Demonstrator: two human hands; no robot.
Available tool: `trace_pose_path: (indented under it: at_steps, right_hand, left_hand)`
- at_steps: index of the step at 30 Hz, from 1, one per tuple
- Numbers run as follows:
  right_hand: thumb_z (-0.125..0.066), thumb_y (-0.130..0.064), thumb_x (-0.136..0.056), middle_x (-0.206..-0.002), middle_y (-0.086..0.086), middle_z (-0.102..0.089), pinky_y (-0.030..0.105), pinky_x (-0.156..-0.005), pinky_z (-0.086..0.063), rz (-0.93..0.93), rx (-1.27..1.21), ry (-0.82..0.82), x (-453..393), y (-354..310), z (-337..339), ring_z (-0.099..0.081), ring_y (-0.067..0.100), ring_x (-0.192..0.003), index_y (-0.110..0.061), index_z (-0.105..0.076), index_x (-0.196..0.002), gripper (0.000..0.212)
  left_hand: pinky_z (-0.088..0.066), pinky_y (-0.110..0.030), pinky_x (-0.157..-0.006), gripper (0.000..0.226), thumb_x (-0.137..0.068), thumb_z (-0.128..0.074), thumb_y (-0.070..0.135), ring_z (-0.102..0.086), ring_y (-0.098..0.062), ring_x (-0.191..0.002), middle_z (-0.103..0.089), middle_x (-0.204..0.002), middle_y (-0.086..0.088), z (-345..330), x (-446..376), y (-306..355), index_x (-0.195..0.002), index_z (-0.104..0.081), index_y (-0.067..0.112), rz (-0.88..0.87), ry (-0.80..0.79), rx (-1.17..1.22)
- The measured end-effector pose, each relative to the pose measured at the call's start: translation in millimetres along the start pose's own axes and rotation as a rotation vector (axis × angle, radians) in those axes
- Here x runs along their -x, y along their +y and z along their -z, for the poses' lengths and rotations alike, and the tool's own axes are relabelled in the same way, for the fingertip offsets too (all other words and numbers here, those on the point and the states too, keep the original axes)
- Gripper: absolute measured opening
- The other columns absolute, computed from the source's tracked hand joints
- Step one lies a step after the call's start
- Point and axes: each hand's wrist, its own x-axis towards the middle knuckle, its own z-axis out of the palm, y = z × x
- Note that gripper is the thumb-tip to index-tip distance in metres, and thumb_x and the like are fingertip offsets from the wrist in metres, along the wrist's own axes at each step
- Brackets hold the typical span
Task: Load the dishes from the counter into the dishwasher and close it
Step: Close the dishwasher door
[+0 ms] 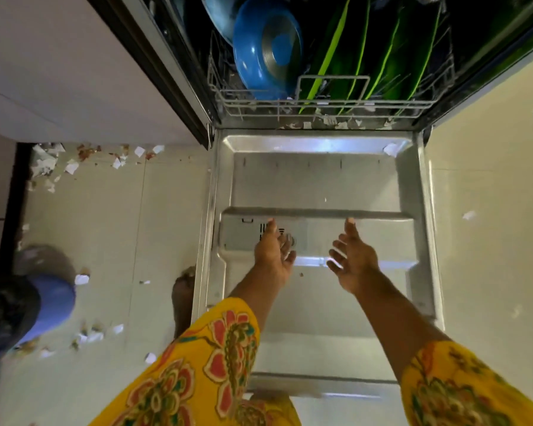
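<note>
The dishwasher door (317,302) lies fully open and flat below me, steel inner side up. Beyond it the lower rack (320,103) sits inside the machine, holding a blue bowl (265,47) on edge at the left and several green plates (366,56) standing in a row to its right. My left hand (273,253) and my right hand (353,256) both hover over the middle of the door, fingers relaxed and spread, palms turned toward each other. Neither holds anything.
White cabinet fronts (59,72) flank the machine on the left. Scraps of torn paper and crumbs (71,166) litter the pale tiled floor and the door sill. A person in blue (28,309) is at the lower left. My bare foot (182,296) stands beside the door.
</note>
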Motion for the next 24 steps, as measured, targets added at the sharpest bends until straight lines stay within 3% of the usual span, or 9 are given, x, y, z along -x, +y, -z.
trace_pose_path:
  at_steps: [5,7,10,12,14,18,20,22,24]
  right_hand:
    - [-0.055,-0.053,-0.087,-0.131,0.012,-0.055,0.037,-0.093,-0.042,-0.070,0.013,0.011,23.0,58.1,41.5,-0.051,0.027,-0.121,-0.006,-0.055,-0.119,0.057]
    - [-0.055,-0.053,-0.087,-0.131,0.013,-0.055,0.038,-0.094,-0.042,-0.120,0.012,0.045,26.3,82.8,53.6,-0.050,0.030,-0.124,-0.009,-0.057,-0.112,0.051]
    - [-0.055,-0.053,-0.087,-0.131,0.012,-0.055,0.038,-0.094,-0.041,-0.185,0.001,0.076,31.7,120.4,67.6,-0.050,0.027,-0.122,-0.006,-0.053,-0.124,0.060]
    - [-0.054,-0.053,-0.088,-0.131,0.011,-0.054,0.038,-0.093,-0.043,-0.214,-0.017,0.100,34.3,146.8,76.4,-0.051,0.027,-0.120,-0.006,-0.050,-0.129,0.063]
    - [-0.053,-0.051,-0.089,-0.132,0.014,-0.054,0.039,-0.093,-0.046,-0.235,-0.036,0.146,35.6,170.3,84.6,-0.053,0.030,-0.118,-0.004,-0.051,-0.127,0.061]
    - [-0.053,-0.051,-0.090,-0.130,0.026,-0.055,0.046,-0.101,-0.046,-0.274,-0.057,0.341,37.3,213.7,102.1,-0.055,0.040,-0.118,0.007,-0.051,-0.120,0.066]
    - [-0.055,-0.054,-0.087,-0.121,0.021,-0.058,0.037,-0.087,-0.051,-0.292,-0.089,0.432,39.6,234.9,109.4,-0.060,0.031,-0.104,0.002,-0.045,-0.124,0.068]
    - [-0.052,-0.060,-0.086,-0.129,0.016,-0.051,0.034,-0.084,-0.049,-0.334,-0.124,0.519,39.6,252.0,116.3,-0.057,0.029,-0.109,-0.005,-0.031,-0.139,0.079]
    - [-0.045,-0.063,-0.088,-0.142,0.013,-0.043,0.036,-0.093,-0.045,-0.385,-0.224,0.530,36.6,264.2,122.2,-0.052,0.029,-0.117,-0.011,-0.027,-0.143,0.078]
  left_hand:
    - [-0.040,-0.035,-0.092,0.053,-0.096,-0.046,0.041,-0.053,-0.023,-0.107,-0.051,-0.126,-0.008,46.1,18.7,-43.5,-0.134,-0.045,0.005,0.027,0.051,-0.002]
    - [-0.039,-0.035,-0.093,0.055,-0.097,-0.044,0.042,-0.054,-0.021,-0.103,-0.049,-0.132,-0.009,63.5,21.2,-58.2,-0.138,-0.043,0.005,0.037,0.087,0.008]
    - [-0.040,-0.033,-0.090,0.054,-0.096,-0.045,0.043,-0.056,-0.018,-0.085,-0.057,-0.117,-0.013,93.1,18.0,-82.6,-0.134,-0.047,0.005,0.058,0.140,0.024]
    - [-0.042,-0.029,-0.082,0.041,-0.096,-0.047,0.042,-0.056,-0.019,-0.075,-0.052,-0.090,-0.023,117.3,12.9,-102.2,-0.109,-0.059,0.006,0.084,0.167,0.040]
    - [-0.037,-0.027,-0.066,0.035,-0.096,-0.046,0.042,-0.040,-0.016,-0.059,-0.040,-0.070,-0.010,140.0,8.8,-120.9,-0.079,-0.051,0.013,0.105,0.222,0.079]
    - [-0.027,-0.025,-0.052,0.049,-0.099,-0.035,0.048,-0.027,-0.014,-0.049,-0.033,-0.055,-0.001,176.1,4.9,-155.0,-0.064,-0.039,0.013,0.169,0.291,0.145]
    - [-0.029,-0.025,-0.052,0.053,-0.098,-0.031,0.051,-0.033,-0.014,-0.052,-0.038,-0.058,-0.002,190.9,5.5,-170.2,-0.067,-0.044,0.011,0.200,0.352,0.164]
    - [-0.032,-0.024,-0.054,0.054,-0.098,-0.028,0.053,-0.035,-0.015,-0.053,-0.044,-0.067,-0.005,205.8,4.6,-185.0,-0.075,-0.052,0.010,0.219,0.423,0.176]
    - [-0.033,-0.024,-0.057,0.065,-0.097,-0.023,0.056,-0.034,-0.015,-0.054,-0.053,-0.080,-0.008,217.8,2.1,-196.7,-0.110,-0.061,0.005,0.232,0.492,0.222]
